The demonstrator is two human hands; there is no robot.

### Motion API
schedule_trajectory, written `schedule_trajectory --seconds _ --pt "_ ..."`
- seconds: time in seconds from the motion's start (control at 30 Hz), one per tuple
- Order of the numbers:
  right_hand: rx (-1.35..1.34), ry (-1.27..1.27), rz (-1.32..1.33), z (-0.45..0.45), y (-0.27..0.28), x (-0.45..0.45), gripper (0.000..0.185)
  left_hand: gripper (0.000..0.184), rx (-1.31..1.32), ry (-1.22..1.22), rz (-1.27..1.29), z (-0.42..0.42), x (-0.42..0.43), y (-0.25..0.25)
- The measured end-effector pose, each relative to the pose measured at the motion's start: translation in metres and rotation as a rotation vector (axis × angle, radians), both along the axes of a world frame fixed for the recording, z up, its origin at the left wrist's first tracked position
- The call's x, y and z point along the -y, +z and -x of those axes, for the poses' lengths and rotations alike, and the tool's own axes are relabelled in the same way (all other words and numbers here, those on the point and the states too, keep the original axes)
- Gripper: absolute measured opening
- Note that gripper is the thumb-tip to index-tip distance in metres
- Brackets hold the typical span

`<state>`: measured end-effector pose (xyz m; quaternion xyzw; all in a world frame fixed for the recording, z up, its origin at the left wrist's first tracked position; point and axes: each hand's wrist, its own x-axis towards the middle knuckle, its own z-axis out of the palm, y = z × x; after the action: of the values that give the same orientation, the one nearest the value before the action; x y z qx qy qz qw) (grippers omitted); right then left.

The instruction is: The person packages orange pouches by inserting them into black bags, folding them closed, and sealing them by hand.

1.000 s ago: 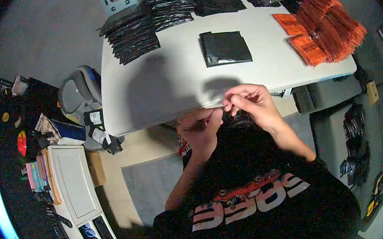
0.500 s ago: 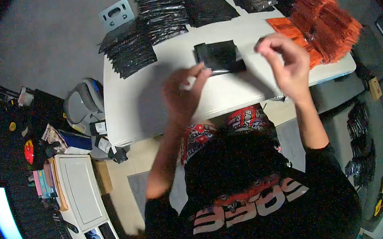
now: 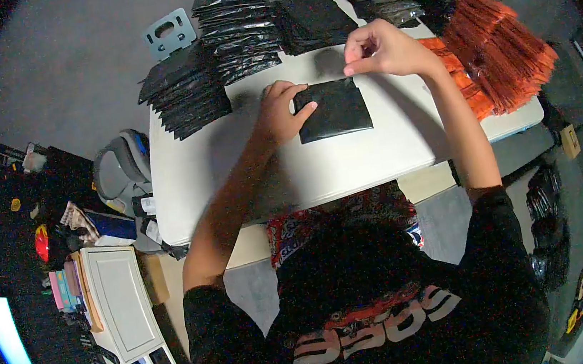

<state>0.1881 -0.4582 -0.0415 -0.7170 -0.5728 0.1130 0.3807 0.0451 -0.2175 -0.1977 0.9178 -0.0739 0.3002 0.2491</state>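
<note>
A flat, folded black plastic bag [image 3: 335, 112] lies on the white table [image 3: 248, 180] in front of me. My left hand [image 3: 285, 111] rests at the bag's left edge, its thumb spread from the fingers and touching the black plastic. At the bag's far right corner, my right hand [image 3: 372, 54] is closed in a pinch. Its fingertips meet the bag's far edge, and the exact grip there is small to see.
Stacks of black bags [image 3: 235, 34] line the table's far side, with another black stack [image 3: 188, 93] at the left. Orange packets [image 3: 499, 50] are piled at the right. A grey plate with cutouts [image 3: 168, 34] stands behind the left stack. A grey chair [image 3: 120, 169] is beyond the table's left edge.
The bag now lies flatter and squarer. My right hand has moved left to its far corner, and my left hand has shifted onto its left edge. The view has tilted slightly.
</note>
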Motion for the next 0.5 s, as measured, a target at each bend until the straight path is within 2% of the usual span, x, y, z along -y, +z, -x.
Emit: schedule_trajectory --seconds 0.2,0.4,0.5 --pt "-0.19 0.176 0.275 -0.039 -0.035 -0.045 0.014 0.039 0.023 -0.018 0.059 0.007 0.006 0.006" --pt "-0.396 0.278 0.425 -0.051 -0.054 -0.066 0.014 0.039 0.023 -0.001 0.039 0.006 0.007 0.004" --pt "-0.387 0.282 0.486 -0.053 -0.059 -0.065 0.014 0.041 0.013 -0.012 0.068 0.005 0.008 0.003"
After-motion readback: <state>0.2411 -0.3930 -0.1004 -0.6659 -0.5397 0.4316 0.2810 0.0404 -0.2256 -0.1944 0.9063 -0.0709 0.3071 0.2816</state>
